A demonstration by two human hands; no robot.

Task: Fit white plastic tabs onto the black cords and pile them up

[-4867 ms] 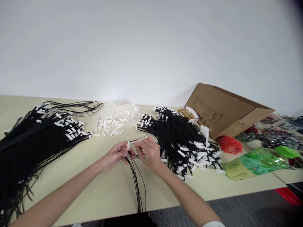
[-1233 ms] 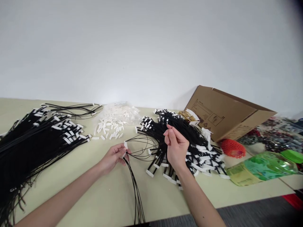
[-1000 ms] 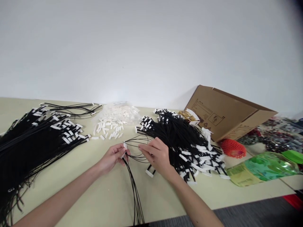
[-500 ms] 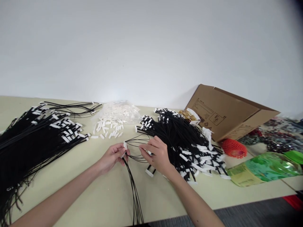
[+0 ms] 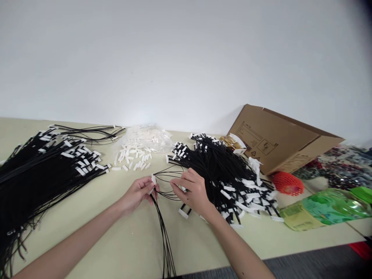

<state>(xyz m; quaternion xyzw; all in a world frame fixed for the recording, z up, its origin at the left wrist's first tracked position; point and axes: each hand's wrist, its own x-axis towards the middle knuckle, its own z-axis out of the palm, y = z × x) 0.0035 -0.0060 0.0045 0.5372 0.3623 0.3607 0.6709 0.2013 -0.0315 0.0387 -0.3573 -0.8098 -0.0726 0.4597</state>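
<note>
My left hand (image 5: 138, 193) is closed on a small bunch of thin black cords (image 5: 165, 236) and a white tag (image 5: 153, 179); the cords trail down over the table's front edge. My right hand (image 5: 193, 190) sits just to the right, its fingertips pinched on one of the looped cord ends fanning out from the left hand. A big heap of black cords with white tags (image 5: 226, 174) lies right behind and beside the right hand.
A larger pile of tagged black cords (image 5: 40, 170) covers the left of the pale table (image 5: 122, 236). Loose white tags (image 5: 136, 149) lie at the back centre. A tipped cardboard box (image 5: 279, 137), a red net ball (image 5: 286, 182) and green packets (image 5: 325, 205) lie to the right.
About a second ago my right hand was raised over the right heap; it has come down and left to the cord loops by my left hand, which has stayed put.
</note>
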